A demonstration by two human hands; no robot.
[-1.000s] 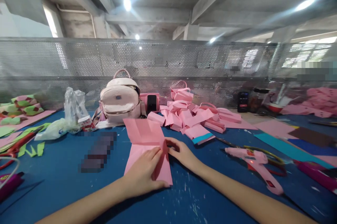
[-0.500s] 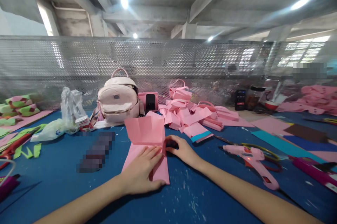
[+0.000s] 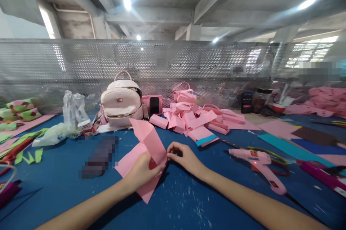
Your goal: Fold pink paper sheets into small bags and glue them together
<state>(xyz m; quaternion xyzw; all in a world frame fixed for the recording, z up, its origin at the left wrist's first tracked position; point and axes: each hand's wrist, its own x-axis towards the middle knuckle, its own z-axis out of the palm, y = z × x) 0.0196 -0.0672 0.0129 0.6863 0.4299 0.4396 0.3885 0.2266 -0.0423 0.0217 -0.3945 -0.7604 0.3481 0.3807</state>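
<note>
A pink sheet, folded and creased, (image 3: 150,138) is tilted over the blue table, one panel standing up at the back. My left hand (image 3: 142,172) is closed on it from the near side, thumb on the front panel, the other fingers partly hidden behind the fold. At the sheet's right edge, my right hand (image 3: 186,156) has thumb and forefinger pinched together on the corner. Whether the sheet is paper or thin felt I cannot tell. A heap of folded pink pieces (image 3: 189,115) lies just behind my hands.
A pink glue gun (image 3: 256,163) with its cord lies at right, on top of scissors (image 3: 281,156). A pale backpack (image 3: 121,102), plastic bags (image 3: 72,109) and a phone (image 3: 154,104) stand along the metal mesh panel (image 3: 167,59). Green scraps (image 3: 29,156) and red-handled scissors (image 3: 16,150) are at left.
The pink sheet has turned and lifted, its near corner swinging left. My left hand went from lying flat on it to gripping it. My right fingertips now pinch its edge.
</note>
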